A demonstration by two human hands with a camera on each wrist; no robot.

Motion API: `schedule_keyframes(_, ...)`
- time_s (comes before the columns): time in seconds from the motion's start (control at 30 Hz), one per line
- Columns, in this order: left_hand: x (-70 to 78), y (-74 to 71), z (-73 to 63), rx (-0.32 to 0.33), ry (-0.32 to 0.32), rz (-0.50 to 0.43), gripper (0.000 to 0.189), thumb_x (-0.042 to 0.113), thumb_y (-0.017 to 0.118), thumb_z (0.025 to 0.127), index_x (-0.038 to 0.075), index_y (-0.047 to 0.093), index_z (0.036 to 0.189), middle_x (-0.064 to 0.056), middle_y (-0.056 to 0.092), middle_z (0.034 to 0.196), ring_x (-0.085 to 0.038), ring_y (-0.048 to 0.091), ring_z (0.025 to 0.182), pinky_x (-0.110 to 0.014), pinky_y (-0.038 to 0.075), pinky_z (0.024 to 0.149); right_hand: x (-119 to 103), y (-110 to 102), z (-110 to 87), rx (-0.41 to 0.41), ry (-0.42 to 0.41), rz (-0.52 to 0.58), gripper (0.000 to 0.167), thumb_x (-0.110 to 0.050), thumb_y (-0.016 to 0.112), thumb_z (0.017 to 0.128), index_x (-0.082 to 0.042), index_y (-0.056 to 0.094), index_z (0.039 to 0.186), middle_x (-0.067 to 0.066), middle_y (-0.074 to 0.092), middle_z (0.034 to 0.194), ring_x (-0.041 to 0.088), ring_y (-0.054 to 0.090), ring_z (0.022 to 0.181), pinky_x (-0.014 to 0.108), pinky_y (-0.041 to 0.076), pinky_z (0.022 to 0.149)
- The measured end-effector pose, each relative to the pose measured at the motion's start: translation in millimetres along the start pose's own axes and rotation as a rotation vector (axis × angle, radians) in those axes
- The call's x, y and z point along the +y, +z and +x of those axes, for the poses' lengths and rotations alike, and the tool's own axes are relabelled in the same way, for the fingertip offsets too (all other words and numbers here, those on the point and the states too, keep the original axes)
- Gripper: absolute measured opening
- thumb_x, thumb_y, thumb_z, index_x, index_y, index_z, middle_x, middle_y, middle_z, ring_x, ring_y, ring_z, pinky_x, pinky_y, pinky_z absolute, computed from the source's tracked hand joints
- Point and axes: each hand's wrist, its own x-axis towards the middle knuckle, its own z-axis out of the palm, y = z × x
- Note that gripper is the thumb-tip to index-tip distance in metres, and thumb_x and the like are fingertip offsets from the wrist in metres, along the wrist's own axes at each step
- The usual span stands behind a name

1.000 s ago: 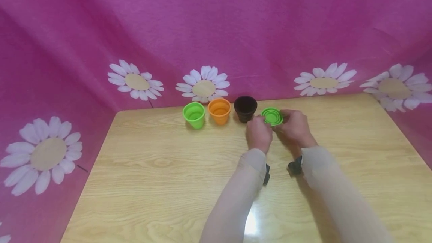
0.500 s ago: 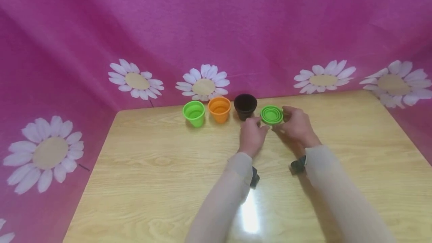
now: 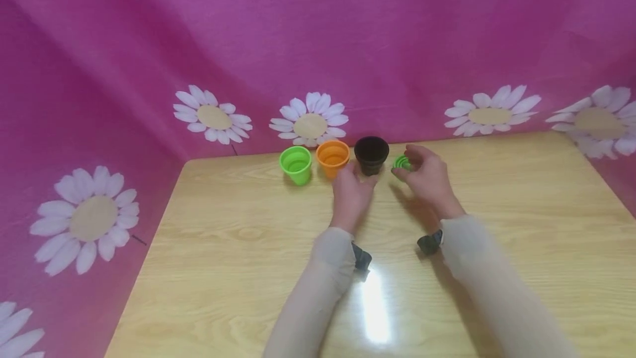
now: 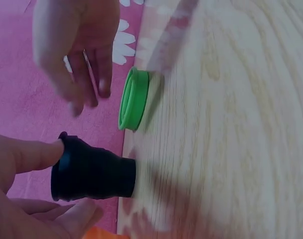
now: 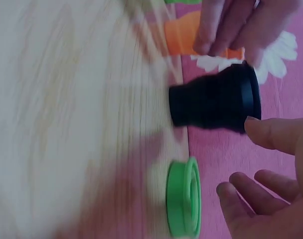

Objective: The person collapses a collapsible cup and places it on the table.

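Observation:
A black collapsible cup [image 3: 371,156] stands expanded, and a bright green collapsible cup [image 3: 401,163] lies flattened to its right. My left hand [image 3: 351,195] is at the black cup's front left, overlapping the orange collapsible cup [image 3: 332,156]. In the left wrist view its thumb [image 4: 39,154] is right at the black cup's rim, with the other fingers below, not wrapped round it. My right hand [image 3: 428,181] reaches over the flattened cup and partly hides it. In the right wrist view its thumb [image 5: 271,134] overlaps the black rim and its fingers are spread, holding nothing.
An expanded light green cup [image 3: 296,164] stands left of the orange one, completing the row near the back edge of the wooden table [image 3: 238,258]. Behind the table hangs a pink cloth [image 3: 348,43] with large white daisies. A glare spot shines between my forearms.
Both hands have come away from the flattened green cup. The left hand has moved left to the black cup; the right has shifted left over the green one. The view has turned slightly.

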Motion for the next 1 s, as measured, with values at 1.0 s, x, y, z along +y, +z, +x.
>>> schedule_keyframes(1.0, 1.2, 9.8, 12.0, 0.086, 0.015, -0.346, 0.038, -0.003, 0.076, 0.086, -0.004, 0.068, 0.123, -0.018, 0.072, 0.112, -0.024, 0.072, 0.099, -0.024, 0.058, 0.083, -20.4, 9.3, 9.8, -0.113, -0.1, 0.082, 0.057, 0.005, 0.069, 0.089, 0.009, 0.049, 0.142, 0.028, 0.061, 0.13, 0.038, 0.064, 0.115, 0.034, 0.055, 0.093)
